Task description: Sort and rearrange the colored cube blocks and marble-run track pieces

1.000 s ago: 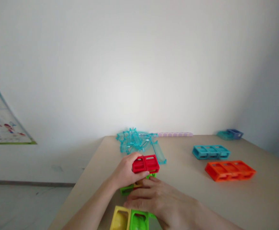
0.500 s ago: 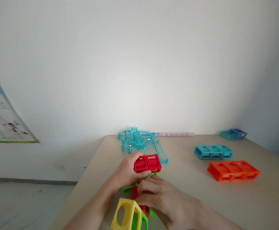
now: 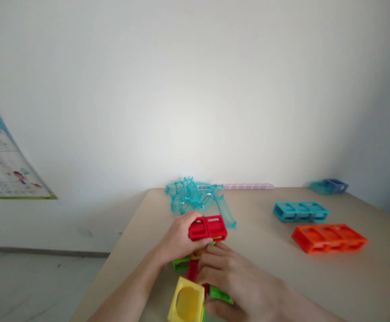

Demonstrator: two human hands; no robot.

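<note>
My left hand (image 3: 184,232) is closed around a pair of joined red frame blocks (image 3: 211,227), thumb on the near side and fingers behind. Below it, my right hand (image 3: 230,277) curls over a lower red block (image 3: 192,270), its fingers bent and its thumb lower down beside the yellow block. Green block parts (image 3: 220,294) show under the right palm, and another green piece (image 3: 181,264) sticks out to the left. Nearest me is a yellow block (image 3: 188,300) with a round opening. The joints between these blocks are mostly covered by my hands.
Clear teal plastic pieces (image 3: 187,195) lie heaped at the table's back. To the right are a teal three-part block (image 3: 301,212) and an orange one (image 3: 329,238). A lilac strip (image 3: 248,186) lies along the wall; a dark blue container (image 3: 336,186) stands in the far corner.
The yellow block has turned, its round opening now facing me more, and has shifted right. My right thumb has moved down and away from the fingers. The left hand keeps its grip on the red blocks.
</note>
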